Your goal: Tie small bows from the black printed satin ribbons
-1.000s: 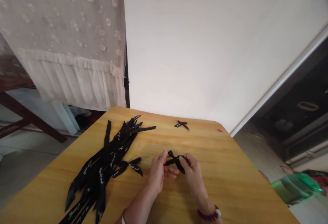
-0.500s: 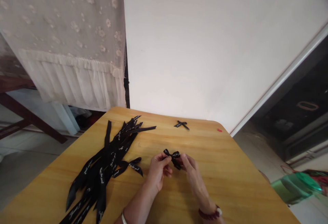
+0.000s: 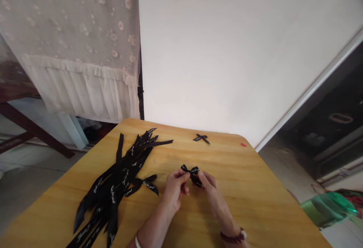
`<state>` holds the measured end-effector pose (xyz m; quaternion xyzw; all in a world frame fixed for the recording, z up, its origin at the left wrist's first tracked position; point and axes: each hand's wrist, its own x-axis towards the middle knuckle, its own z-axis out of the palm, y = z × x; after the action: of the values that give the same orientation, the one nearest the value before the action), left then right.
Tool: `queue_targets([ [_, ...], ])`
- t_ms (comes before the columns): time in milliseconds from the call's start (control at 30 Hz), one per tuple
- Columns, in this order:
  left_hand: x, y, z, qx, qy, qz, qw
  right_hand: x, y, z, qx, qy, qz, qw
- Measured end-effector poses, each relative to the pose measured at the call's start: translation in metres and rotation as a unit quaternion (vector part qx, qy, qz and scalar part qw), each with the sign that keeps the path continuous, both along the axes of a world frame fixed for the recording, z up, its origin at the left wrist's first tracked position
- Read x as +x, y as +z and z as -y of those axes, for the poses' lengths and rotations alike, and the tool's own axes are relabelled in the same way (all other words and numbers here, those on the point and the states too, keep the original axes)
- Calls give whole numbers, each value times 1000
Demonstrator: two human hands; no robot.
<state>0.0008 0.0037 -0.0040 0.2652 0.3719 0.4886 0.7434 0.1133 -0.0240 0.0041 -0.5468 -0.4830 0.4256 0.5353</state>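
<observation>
Between my two hands is a black ribbon bow (image 3: pixel 194 171) with white lettering, held just over the wooden table. My left hand (image 3: pixel 176 186) pinches its left loop near the knot between thumb and fingers. On the other side, my right hand (image 3: pixel 209 187) grips the right loop, thumb on top; its fingertips are partly hidden behind the ribbon. A finished-looking small black bow (image 3: pixel 201 137) lies near the table's far edge. To the left spreads a heap of black printed ribbon strips (image 3: pixel 121 180), with a looped ribbon piece (image 3: pixel 149 183) at its right side.
The wooden table (image 3: pixel 255 202) meets a white panel (image 3: pixel 227 51) at its far edge. A small red object (image 3: pixel 243 144) lies at the far right corner. A lace curtain (image 3: pixel 85 51) hangs at the left; a green translucent item (image 3: pixel 326 208) is beyond the right edge.
My right hand has shifted slightly left, closer to the bow's knot. My left hand and the ribbons on the table stay nearly where they were.
</observation>
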Motion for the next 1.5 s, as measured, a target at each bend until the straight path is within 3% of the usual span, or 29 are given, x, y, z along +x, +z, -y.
queue_targets([
  [367,8,0,4,18,-8,-61,998,-3,5,0,22,-30,12,999],
  [700,2,-2,5,25,-70,-60,995,2,4,0,10,-70,-1,997],
  [1000,-6,2,-2,5,30,-21,999,10,1,-2,32,-101,32,994],
  [1267,0,2,4,2,-80,-47,996,4,-3,-4,18,-48,53,997],
  [1500,1,-1,3,18,-77,-59,995,1,1,-2,10,-29,39,999],
])
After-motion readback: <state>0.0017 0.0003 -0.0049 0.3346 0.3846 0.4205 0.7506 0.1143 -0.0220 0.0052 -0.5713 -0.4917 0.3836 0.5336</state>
